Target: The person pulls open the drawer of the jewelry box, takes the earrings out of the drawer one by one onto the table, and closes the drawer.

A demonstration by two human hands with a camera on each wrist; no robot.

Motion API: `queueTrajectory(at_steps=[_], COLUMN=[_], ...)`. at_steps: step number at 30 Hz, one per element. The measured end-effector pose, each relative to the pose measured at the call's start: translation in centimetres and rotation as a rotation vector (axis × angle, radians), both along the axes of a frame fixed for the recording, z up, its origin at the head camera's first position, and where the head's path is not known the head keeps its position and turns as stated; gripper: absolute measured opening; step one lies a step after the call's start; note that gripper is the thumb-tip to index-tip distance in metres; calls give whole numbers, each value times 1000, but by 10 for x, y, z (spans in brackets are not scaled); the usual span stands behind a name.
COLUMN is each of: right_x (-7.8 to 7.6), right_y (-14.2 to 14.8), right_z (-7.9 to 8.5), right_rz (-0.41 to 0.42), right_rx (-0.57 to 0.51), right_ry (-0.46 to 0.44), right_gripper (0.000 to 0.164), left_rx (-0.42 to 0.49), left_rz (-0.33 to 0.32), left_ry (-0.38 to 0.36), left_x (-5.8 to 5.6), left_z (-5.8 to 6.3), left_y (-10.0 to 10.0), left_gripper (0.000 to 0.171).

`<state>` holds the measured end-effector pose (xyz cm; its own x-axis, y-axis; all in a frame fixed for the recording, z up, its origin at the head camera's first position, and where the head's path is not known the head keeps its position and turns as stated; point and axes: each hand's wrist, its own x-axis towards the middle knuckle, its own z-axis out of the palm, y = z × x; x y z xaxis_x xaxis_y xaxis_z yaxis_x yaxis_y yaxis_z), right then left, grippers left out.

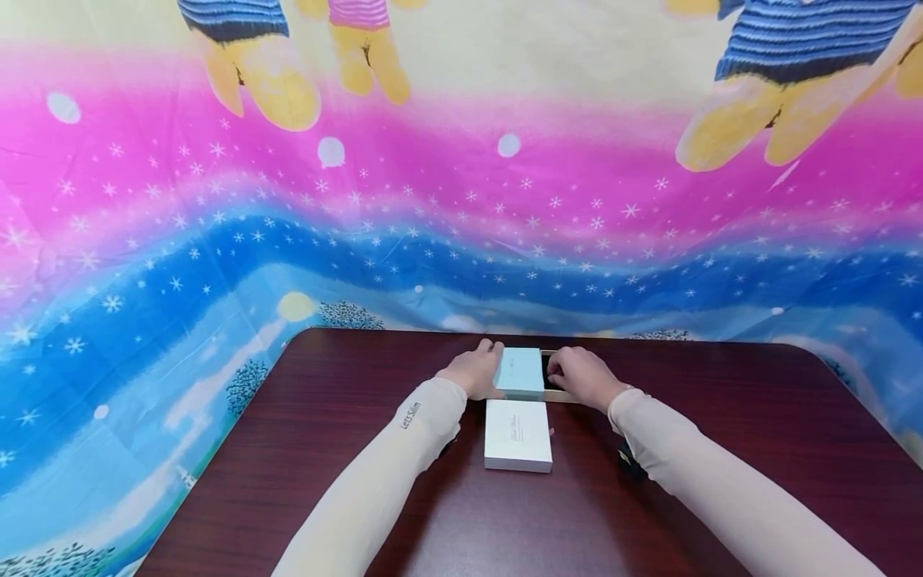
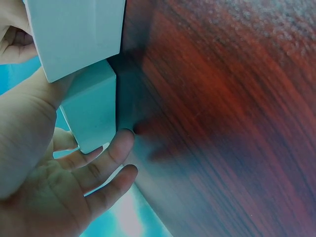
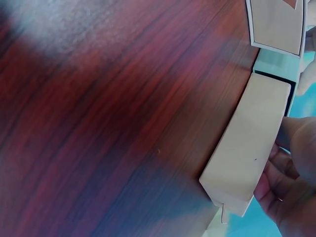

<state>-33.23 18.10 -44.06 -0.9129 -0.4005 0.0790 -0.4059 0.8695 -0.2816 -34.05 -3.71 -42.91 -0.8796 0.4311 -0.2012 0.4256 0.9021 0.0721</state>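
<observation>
A pale blue box sleeve lies near the table's far edge. Its inner drawer, cream-walled and dark inside, is slid out to the right. My left hand grips the sleeve's left end, thumb on the near side; in the left wrist view its fingers spread past that end. My right hand reaches over the drawer, its bent fingertips down in the dark interior. In the right wrist view the drawer wall covers those fingertips, so I cannot tell what they hold.
Directly in front of the sleeve sits a white box with small print on its lid and a small pinkish tab at its right side. A printed cloth hangs behind the dark red wooden table.
</observation>
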Motion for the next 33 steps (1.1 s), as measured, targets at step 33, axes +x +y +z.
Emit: queueTrajectory(at_steps=[33], right_x=[1], right_y=[-3], right_z=[-6], right_rz=[41], right_rx=[127], right_ry=[128], right_gripper=[10], left_rx=[-8], left_rz=[6], left_ry=[9], left_x=[1], left_z=[0], left_y=[1], left_gripper=[95])
